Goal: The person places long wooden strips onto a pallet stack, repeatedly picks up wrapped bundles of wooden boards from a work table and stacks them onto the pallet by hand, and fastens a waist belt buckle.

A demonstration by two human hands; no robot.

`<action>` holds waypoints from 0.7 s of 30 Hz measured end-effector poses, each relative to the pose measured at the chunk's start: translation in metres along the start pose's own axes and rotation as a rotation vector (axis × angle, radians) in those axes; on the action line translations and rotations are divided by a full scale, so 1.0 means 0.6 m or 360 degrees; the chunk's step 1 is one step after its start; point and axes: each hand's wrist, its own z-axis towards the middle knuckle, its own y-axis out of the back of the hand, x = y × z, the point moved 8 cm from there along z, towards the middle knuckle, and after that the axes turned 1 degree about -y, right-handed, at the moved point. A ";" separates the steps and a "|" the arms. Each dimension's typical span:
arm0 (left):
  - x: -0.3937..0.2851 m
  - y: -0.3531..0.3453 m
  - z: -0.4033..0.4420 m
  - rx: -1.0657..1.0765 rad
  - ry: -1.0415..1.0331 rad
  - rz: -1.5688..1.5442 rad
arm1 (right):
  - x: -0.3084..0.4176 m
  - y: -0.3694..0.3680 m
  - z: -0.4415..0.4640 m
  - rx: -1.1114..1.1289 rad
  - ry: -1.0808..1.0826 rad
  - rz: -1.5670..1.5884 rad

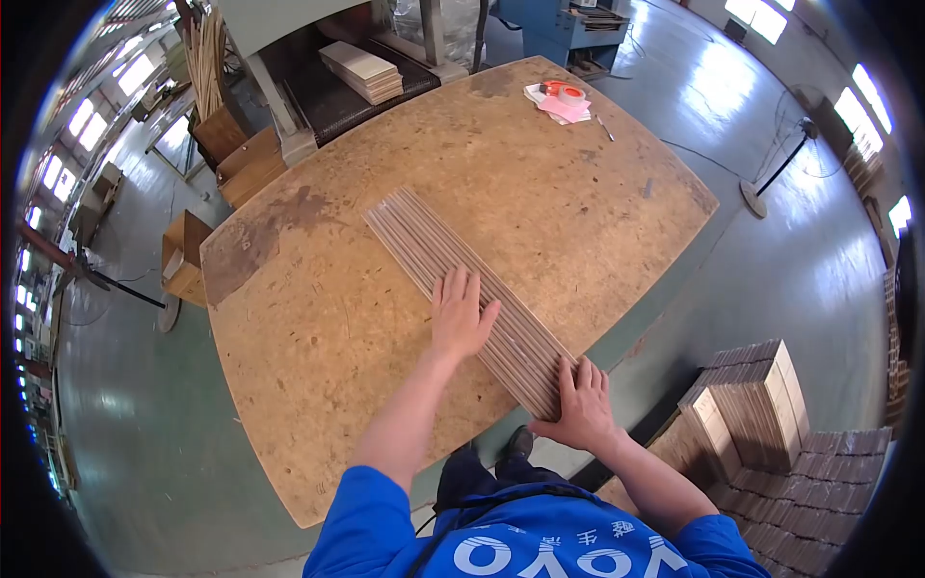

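Note:
A bundle of long, thin brown wood strips (pixel 424 236) lies slantwise on the worn wooden table, its strips side by side with ridged edges facing up. My left hand (pixel 461 318) rests on the middle of the bundle, fingers stretched out flat over the strips and thumb apart. At the near end, my right hand (pixel 583 409) holds the bundle's corner, fingers along one side and thumb across the end. The palm side of my right hand is hidden.
The table (pixel 318 385) has a tape roll (pixel 571 94) on papers at the back. Behind it, a machine's belt (pixel 337 120) carries stacked boards (pixel 361 69). Bundled strips (pixel 761 400) stand at right. Fan stands (pixel 756 197) and a cardboard box (pixel 185 258) flank the table.

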 end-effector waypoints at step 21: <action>0.041 -0.125 -0.051 -0.0577 0.0929 -0.4034 | 0.027 0.169 -0.057 0.0252 -0.0251 0.0384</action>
